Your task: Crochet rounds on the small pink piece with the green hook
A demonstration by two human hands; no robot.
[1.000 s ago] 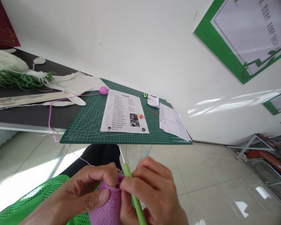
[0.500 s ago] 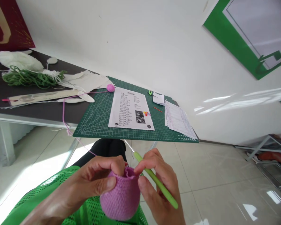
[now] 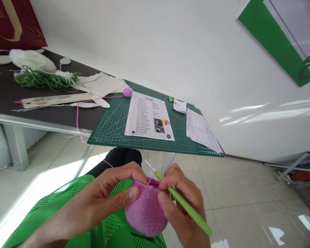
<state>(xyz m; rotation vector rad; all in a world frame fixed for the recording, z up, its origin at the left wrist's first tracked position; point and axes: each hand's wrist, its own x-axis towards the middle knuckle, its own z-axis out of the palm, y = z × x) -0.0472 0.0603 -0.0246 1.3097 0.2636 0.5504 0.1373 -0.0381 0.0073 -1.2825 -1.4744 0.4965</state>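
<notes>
Crocheted piece (image 3: pixel 146 210): pink-purple, rounded cup shape, tight even stitches, open rim facing up and away. Held low over the lap, pinched at both sides of the rim.

Crochet hook (image 3: pixel 182 201): light green handle, thin pale metal tip. Lies slanted, tip up-left just past the rim, handle running down-right.

Yarn strand (image 3: pixel 79 117): same pink-purple, thin, trails from the piece up over the bench edge to a small yarn ball (image 3: pixel 127 92) on the green mat.

Dark table (image 3: pixel 5 103) on metal legs, against the white wall. Green cutting mat (image 3: pixel 111 127) overhangs its front edge; on it a printed pattern sheet (image 3: pixel 144 115), small pink yarn ball (image 3: pixel 127 92), more papers (image 3: pixel 203 131) at right. Left of mat: ruler (image 3: pixel 57 100), green yarn tangle (image 3: pixel 41 79), white fabric pieces (image 3: pixel 100 84).
</notes>
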